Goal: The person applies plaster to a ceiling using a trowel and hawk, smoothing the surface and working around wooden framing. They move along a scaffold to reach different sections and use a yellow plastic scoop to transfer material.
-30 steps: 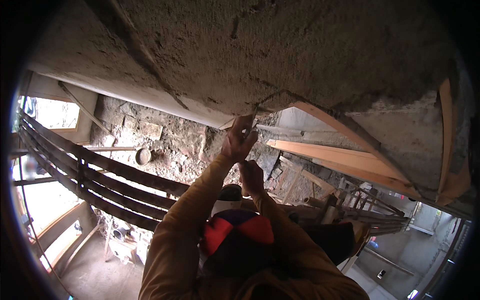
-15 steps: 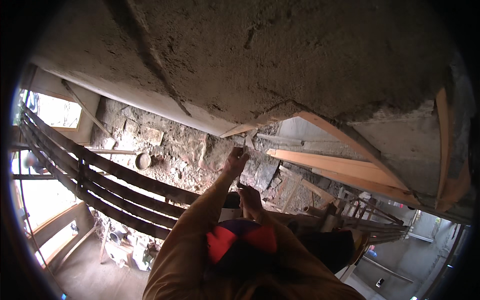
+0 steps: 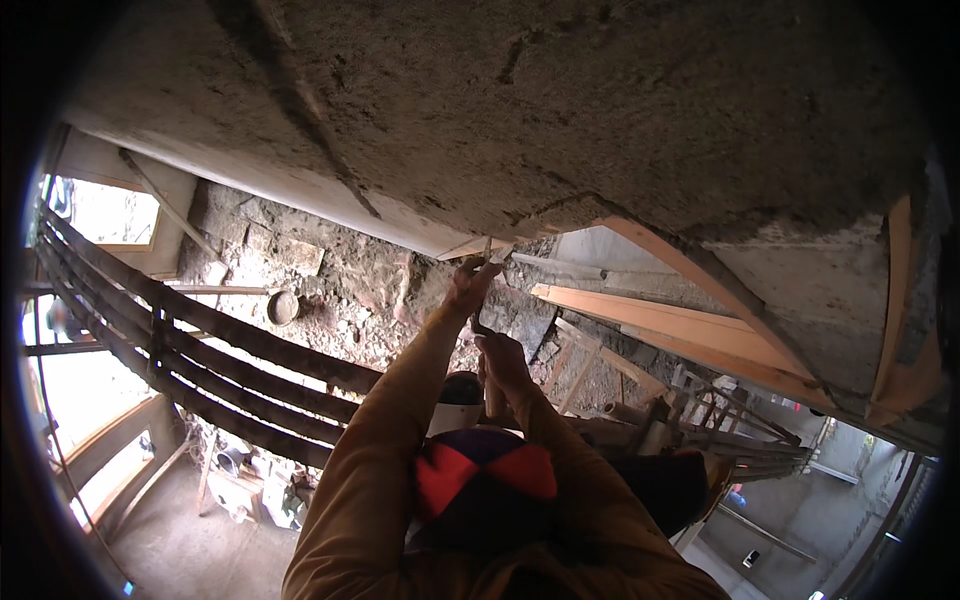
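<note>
The person's right hand (image 3: 505, 361) has its fingers wrapped around the pale handle of a hand tool (image 3: 494, 398), in the middle of the scene; its thin, bent metal neck runs up toward the other hand. The left hand (image 3: 470, 286) is raised farther off, just beneath the edge of the rough grey overhang (image 3: 600, 120), its fingers partly bent; I cannot tell whether they grip anything. Nearer, a white container (image 3: 455, 418) sits behind the red-and-black cloth (image 3: 485, 475). Off to the left run dark rails (image 3: 250, 340); to the right, orange-brown boards (image 3: 680, 325) slant below the overhang.
</note>
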The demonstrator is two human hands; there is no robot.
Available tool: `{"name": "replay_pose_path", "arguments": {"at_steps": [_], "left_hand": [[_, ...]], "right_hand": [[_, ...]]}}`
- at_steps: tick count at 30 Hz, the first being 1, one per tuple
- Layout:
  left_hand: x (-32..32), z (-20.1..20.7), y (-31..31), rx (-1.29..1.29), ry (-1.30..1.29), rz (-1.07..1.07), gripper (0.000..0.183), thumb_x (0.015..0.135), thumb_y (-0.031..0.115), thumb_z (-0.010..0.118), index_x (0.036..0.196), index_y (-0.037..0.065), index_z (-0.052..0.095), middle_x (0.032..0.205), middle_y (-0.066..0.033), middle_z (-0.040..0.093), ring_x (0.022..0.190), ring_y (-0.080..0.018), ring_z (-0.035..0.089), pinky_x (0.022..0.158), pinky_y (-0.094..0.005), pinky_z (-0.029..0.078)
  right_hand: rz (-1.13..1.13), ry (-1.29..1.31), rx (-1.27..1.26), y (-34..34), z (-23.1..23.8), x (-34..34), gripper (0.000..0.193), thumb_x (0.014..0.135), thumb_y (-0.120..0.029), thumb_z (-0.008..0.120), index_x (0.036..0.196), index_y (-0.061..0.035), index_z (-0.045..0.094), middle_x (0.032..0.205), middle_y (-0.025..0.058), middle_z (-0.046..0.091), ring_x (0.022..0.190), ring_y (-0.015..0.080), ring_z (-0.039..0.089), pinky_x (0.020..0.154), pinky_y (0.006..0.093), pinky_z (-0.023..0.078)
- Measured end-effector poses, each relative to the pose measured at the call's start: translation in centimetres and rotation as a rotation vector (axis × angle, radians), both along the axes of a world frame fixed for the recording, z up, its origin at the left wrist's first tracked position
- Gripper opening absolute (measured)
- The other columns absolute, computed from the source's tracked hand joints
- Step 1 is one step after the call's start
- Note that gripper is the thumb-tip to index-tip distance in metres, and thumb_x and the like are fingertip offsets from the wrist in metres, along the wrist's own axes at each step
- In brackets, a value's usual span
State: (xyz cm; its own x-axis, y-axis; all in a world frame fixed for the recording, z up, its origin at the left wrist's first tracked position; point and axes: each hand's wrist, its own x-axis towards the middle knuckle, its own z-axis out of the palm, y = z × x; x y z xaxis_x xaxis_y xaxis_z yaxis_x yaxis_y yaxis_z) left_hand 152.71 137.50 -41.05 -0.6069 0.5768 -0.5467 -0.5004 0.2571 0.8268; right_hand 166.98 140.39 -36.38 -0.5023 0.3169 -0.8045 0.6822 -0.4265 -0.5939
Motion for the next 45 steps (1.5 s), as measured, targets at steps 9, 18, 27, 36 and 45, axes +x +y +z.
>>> {"name": "replay_pose_path", "arguments": {"at_steps": [9,18,27,36,45], "left_hand": [[1.0,1.6,-0.5,0.142,0.788,-0.076,0.03,0.081,0.023,0.064,0.1,0.0,0.059,0.09,-0.0138,0.06,0.078,-0.0198,0.059,0.066,-0.0289,0.047],[2.2,12.5,-1.1,0.257,0.317,0.123,0.043,0.082,0.029,0.065,0.108,-0.003,0.055,0.096,-0.0145,0.058,0.087,-0.0208,0.058,0.074,-0.0333,0.048],[0.1,1.8,-1.2,0.055,-0.125,-0.012,0.043,0.08,0.041,0.062,0.105,0.006,0.062,0.094,-0.0104,0.056,0.077,-0.0164,0.056,0.065,-0.0328,0.047],[-2.4,0.2,-0.9,-0.141,-0.32,-0.061,0.06,0.071,0.055,0.06,0.115,0.013,0.057,0.103,-0.0111,0.052,0.079,-0.0223,0.057,0.067,-0.0419,0.049],[-2.3,2.7,-1.1,-0.06,-0.327,-0.036,0.054,0.072,0.051,0.059,0.108,0.011,0.058,0.091,-0.0079,0.052,0.069,-0.0189,0.056,0.059,-0.0375,0.048]], "right_hand": [[0.092,0.066,0.103,-0.1,5.3,0.6,0.023,0.087,-0.021,0.051,0.084,0.0015,0.056,0.054,0.0048,0.051,0.04,0.0134,0.049,0.038,0.0281,0.04],[0.362,0.445,0.589,0.3,8.3,2.9,0.023,0.09,-0.02,0.052,0.096,0.0022,0.058,0.054,0.0029,0.049,0.041,0.0104,0.047,0.038,0.0266,0.039],[0.088,0.098,0.064,-0.9,3.3,0.8,0.024,0.088,-0.025,0.051,0.092,-0.0019,0.051,0.058,0.0059,0.049,0.043,0.0166,0.052,0.039,0.0307,0.043],[-0.031,0.03,0.112,-1.9,2.9,-2.0,0.025,0.086,-0.027,0.055,0.089,-0.0021,0.052,0.066,0.0054,0.05,0.049,0.0161,0.053,0.042,0.032,0.047],[0.056,0.065,0.226,-2.0,2.9,-1.4,0.027,0.086,-0.027,0.056,0.088,-0.0009,0.053,0.065,0.0053,0.05,0.048,0.0156,0.053,0.042,0.0327,0.047]]}}
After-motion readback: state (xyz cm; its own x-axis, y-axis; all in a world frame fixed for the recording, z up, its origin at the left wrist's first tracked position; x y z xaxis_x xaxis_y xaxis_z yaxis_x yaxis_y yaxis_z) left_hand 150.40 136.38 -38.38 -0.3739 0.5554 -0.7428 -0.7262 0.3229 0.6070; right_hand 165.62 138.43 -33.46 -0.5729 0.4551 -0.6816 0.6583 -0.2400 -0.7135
